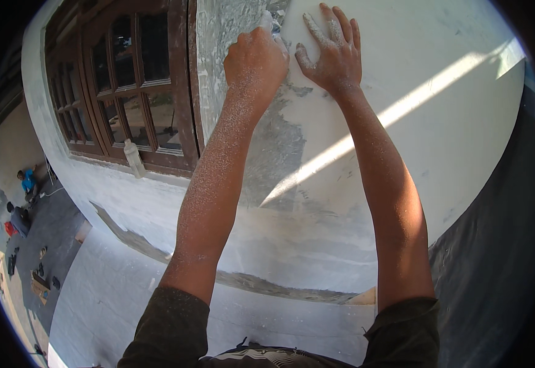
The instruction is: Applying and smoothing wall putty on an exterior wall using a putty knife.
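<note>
Both arms reach up to a wall [439,122] coated in white and grey plaster. My left hand [256,60] is closed in a fist against the rough grey strip beside the window. White powder covers its index finger and the forearm; what the fist holds, if anything, is hidden. To its right, my right hand [336,52] lies flat on the smooth white plaster, fingers spread and dusted white, with nothing in it. Below the hands runs a darker grey patch [280,150], crossed by a slanting streak of sunlight.
A brown wooden window [138,92] with glass panes is at the left, and a clear plastic bottle [134,158] stands on its sill. Two people [28,183] sit far left on the floor near a cardboard box [39,287]. A pale surface [114,294] lies below the wall.
</note>
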Demonstrator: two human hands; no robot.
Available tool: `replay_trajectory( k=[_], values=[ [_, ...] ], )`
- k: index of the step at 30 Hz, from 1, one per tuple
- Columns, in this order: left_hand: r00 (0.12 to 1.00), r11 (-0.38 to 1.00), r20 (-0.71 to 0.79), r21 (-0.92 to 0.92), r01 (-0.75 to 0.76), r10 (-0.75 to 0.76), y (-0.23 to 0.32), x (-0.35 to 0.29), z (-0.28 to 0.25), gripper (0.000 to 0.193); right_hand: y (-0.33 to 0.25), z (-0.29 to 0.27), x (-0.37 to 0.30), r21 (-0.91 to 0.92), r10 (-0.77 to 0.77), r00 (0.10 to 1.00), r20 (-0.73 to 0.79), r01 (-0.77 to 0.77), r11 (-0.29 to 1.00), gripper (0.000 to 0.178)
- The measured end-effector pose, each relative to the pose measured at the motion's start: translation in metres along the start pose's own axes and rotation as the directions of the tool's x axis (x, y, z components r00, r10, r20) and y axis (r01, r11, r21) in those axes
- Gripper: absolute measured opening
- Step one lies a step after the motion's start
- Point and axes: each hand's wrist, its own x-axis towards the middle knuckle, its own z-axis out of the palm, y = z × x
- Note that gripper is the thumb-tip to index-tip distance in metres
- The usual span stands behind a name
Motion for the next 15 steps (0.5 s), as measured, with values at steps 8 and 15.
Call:
replay_trajectory(
  k=[8, 15],
  values=[
    [0.998, 0.999, 0.045, 0.014, 0.035, -0.036, 0.003, 0.014, 0.001, 0.046, 0.003, 0.003, -0.003, -0.002, 0.001, 1.000, 0.003, -0.001, 1.000, 0.057],
    [0.993, 0.994, 0.040, -0.016, 0.110, -0.110, 0.006, -0.022, 0.011, 0.041, 0.008, -0.001, -0.003, -0.025, -0.002, 1.000, 0.014, 0.002, 1.000, 0.058]
  ],
)
